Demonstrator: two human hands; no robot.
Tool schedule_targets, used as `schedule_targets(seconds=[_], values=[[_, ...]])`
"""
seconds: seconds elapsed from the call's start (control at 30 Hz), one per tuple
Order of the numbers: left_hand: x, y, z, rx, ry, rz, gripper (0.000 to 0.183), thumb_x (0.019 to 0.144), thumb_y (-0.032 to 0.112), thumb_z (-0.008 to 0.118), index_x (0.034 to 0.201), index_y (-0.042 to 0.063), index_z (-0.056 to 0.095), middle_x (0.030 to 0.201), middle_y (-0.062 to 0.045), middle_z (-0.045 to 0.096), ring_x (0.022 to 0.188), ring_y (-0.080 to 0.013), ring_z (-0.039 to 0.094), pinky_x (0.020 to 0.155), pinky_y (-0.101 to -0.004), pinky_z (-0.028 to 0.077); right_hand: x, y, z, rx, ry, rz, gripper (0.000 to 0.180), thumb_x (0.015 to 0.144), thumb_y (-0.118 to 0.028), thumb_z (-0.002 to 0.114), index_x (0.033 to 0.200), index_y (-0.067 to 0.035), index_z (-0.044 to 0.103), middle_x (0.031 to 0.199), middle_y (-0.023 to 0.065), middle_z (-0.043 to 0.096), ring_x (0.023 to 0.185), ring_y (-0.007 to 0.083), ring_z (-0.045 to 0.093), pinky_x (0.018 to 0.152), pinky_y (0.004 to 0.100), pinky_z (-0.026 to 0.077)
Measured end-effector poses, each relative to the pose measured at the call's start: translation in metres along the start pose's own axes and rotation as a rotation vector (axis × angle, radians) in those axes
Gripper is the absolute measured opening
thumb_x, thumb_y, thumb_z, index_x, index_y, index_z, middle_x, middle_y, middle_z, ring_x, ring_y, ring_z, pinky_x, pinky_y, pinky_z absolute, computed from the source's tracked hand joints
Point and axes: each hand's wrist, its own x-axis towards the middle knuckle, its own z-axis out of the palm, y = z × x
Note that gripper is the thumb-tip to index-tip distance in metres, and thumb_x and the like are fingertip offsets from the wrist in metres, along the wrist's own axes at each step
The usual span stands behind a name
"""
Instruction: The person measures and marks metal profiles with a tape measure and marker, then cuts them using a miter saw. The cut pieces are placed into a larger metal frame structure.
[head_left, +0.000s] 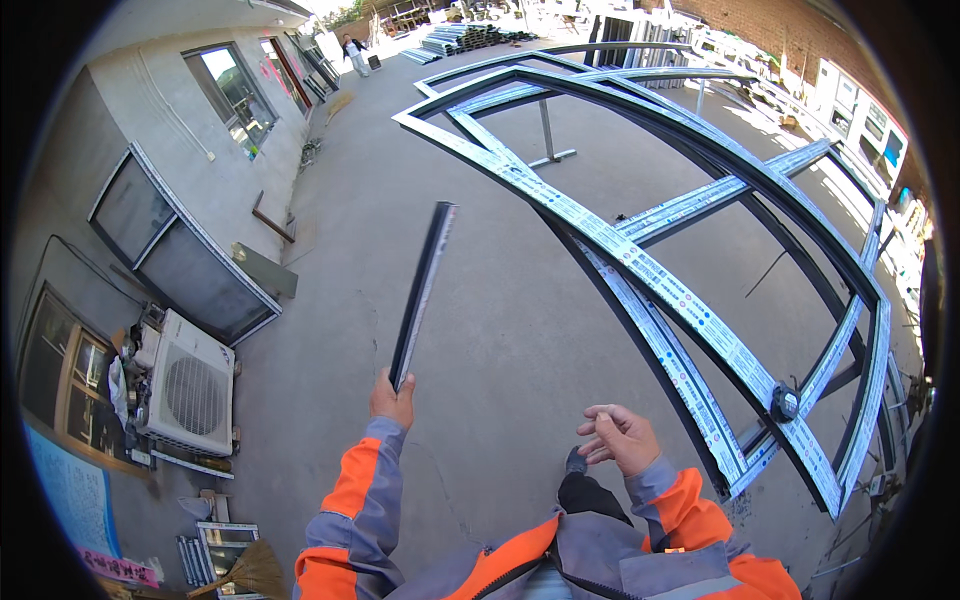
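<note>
My left hand (392, 401) grips the lower end of a short dark metal profile bar (426, 292), which points up and away from me. My right hand (621, 439) is held out over the floor, fingers partly curled and apart, with nothing in it. To its right, large window frames (637, 259) with film-covered profiles lie overlapped on stands. A black tape measure (785, 403) rests on the near corner area of the top frame.
An air-conditioner outdoor unit (196, 386) and a glazed frame (187, 255) stand along the left wall. A straw broom (255, 568) lies at lower left. Stacked metal profiles (459, 37) and a standing person (355, 55) are farther off. A stand's foot (553, 158) rests beneath the frames.
</note>
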Motion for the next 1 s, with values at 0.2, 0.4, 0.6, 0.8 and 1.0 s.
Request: schedule_targets(seconds=[0.2,0.4,0.6,0.8,1.0], values=[[0.105,-0.035,-0.02,-0.35,0.547,-0.238,0.032,0.1,0.032,0.078,0.099,0.006,0.06,0.075,-0.001,0.061,0.065,-0.0135,0.058,0.07,-0.0323,0.053,0.141,0.021,0.049,-0.347,-0.043,-0.217,0.038,0.106,-0.026,0.063,0.126,0.005,0.067,0.106,0.0118,0.075,0.088,0.0186,0.075,0.082,0.034,0.061],[0.202,-0.015,-0.051,-1.135,0.759,-0.341,0.027,0.105,0.026,0.07,0.09,0.012,0.053,0.067,0.003,0.048,0.058,-0.0107,0.049,0.068,-0.0347,0.054,0.273,-0.044,0.106,-0.774,-0.123,-0.626,0.04,0.1,-0.023,0.068,0.131,0.003,0.064,0.114,0.022,0.071,0.102,0.0323,0.072,0.091,0.0392,0.058],[0.282,-0.004,-0.063,-1.328,0.682,-0.387,0.029,0.107,0.029,0.068,0.086,0.014,0.052,0.067,0.003,0.048,0.058,-0.011,0.049,0.066,-0.0333,0.052,0.388,-0.097,0.156,-1.038,-0.302,-0.869,0.051,0.099,-0.031,0.068,0.135,0.003,0.058,0.132,0.0268,0.063,0.121,0.0424,0.061,0.104,0.0466,0.051],[0.385,-0.041,-0.052,-1.489,0.626,-0.447,0.026,0.107,0.029,0.068,0.091,0.014,0.054,0.07,0.004,0.049,0.06,-0.0107,0.049,0.066,-0.0317,0.051,0.486,-0.1,0.196,-1.168,-0.417,-0.804,0.052,0.099,-0.038,0.068,0.134,0.0,0.059,0.123,0.0238,0.066,0.114,0.0412,0.063,0.098,0.0487,0.053],[0.534,-0.087,-0.04,-1.573,0.516,-0.529,0.025,0.107,0.029,0.067,0.093,0.013,0.054,0.071,0.003,0.049,0.061,-0.0108,0.048,0.067,-0.0311,0.051,0.592,-0.119,0.248,-1.261,-0.387,-0.529,0.04,0.1,-0.039,0.067,0.122,-0.007,0.057,0.107,0.0167,0.067,0.097,0.0385,0.068,0.08,0.0498,0.056]])
